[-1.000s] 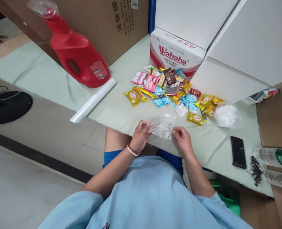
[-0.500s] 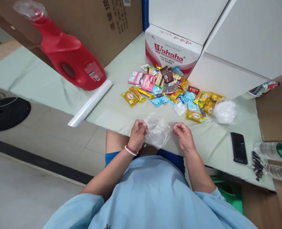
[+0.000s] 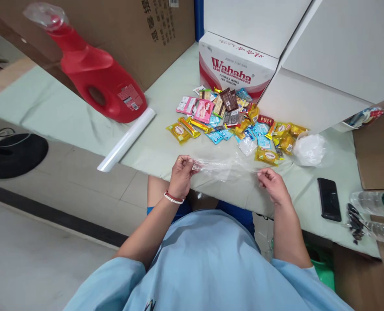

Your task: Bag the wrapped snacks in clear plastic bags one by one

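A thin clear plastic bag (image 3: 224, 167) is stretched sideways between my two hands, over the near edge of the table. My left hand (image 3: 181, 175) pinches its left end, fingers closed on gathered plastic. The right end is pinched by my right hand (image 3: 273, 183), with thumb and forefinger together. Just beyond the bag lies a heap of wrapped snacks: pink packets (image 3: 203, 110), brown packets (image 3: 228, 100), blue packets (image 3: 262, 134) and yellow packets (image 3: 266, 156). A crumpled white plastic bundle (image 3: 309, 149) sits at the heap's right end.
A red jug (image 3: 104, 82) and a white roll (image 3: 127, 139) stand to the left. Behind the snacks is a Wahaba-style printed carton (image 3: 234, 71). A black phone (image 3: 329, 199) and clear bottles (image 3: 373, 204) lie at the right. A large brown box (image 3: 140, 39) stands behind the jug.
My hands have moved apart, the right one farther to the right. The bag between them has gone from a bunched, hanging shape to a long stretched strip.
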### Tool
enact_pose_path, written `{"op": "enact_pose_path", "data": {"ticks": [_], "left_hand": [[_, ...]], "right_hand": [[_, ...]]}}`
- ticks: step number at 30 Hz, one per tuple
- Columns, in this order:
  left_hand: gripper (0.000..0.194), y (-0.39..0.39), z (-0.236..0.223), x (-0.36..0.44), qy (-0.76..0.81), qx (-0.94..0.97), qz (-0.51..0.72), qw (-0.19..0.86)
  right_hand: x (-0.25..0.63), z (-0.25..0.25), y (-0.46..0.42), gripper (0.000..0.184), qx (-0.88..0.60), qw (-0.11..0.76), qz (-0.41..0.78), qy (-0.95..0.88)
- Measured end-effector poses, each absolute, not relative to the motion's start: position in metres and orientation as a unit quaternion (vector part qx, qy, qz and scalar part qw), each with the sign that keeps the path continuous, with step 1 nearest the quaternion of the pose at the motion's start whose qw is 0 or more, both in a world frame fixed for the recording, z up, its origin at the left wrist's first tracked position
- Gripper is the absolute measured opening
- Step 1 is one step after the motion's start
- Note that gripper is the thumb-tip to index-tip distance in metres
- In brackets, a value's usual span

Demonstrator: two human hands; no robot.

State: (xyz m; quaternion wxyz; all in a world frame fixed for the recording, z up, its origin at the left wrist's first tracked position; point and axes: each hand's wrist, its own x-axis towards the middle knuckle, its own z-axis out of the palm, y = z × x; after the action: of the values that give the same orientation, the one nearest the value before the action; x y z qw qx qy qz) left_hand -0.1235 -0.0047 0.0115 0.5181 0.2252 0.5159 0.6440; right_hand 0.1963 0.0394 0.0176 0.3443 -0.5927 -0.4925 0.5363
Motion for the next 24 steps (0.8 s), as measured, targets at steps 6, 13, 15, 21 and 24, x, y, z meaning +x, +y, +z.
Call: {"op": "enact_pose_path", "data": {"ticks": [6,13,15,21,24], "left_hand": [[0.046,-0.008,0.012,-0.119,0.487,0.219,0.631,0.563],[0.048,-0.011,0.012,-0.108,0.484,0.227,0.614,0.581],[0.047,-0.014,0.011,-0.110,0.496,0.227,0.613,0.572],[0.047,-0.024,-0.001,-0.126,0.547,0.201,0.600,0.548],[0.046,-0.024,-0.008,-0.130,0.553,0.193,0.597,0.549]], "right_hand": [[0.182,0.022,0.027,0.039,-0.573,0.288,0.254,-0.724],[0.111,0.027,0.032,0.023,-0.394,0.262,0.312,-0.824],[0.101,0.024,0.037,0.020,-0.391,0.293,0.360,-0.795],[0.120,0.027,0.050,0.032,-0.518,0.462,0.546,-0.469],[0.141,0.023,0.055,0.042,-0.532,0.494,0.609,-0.320]]}}
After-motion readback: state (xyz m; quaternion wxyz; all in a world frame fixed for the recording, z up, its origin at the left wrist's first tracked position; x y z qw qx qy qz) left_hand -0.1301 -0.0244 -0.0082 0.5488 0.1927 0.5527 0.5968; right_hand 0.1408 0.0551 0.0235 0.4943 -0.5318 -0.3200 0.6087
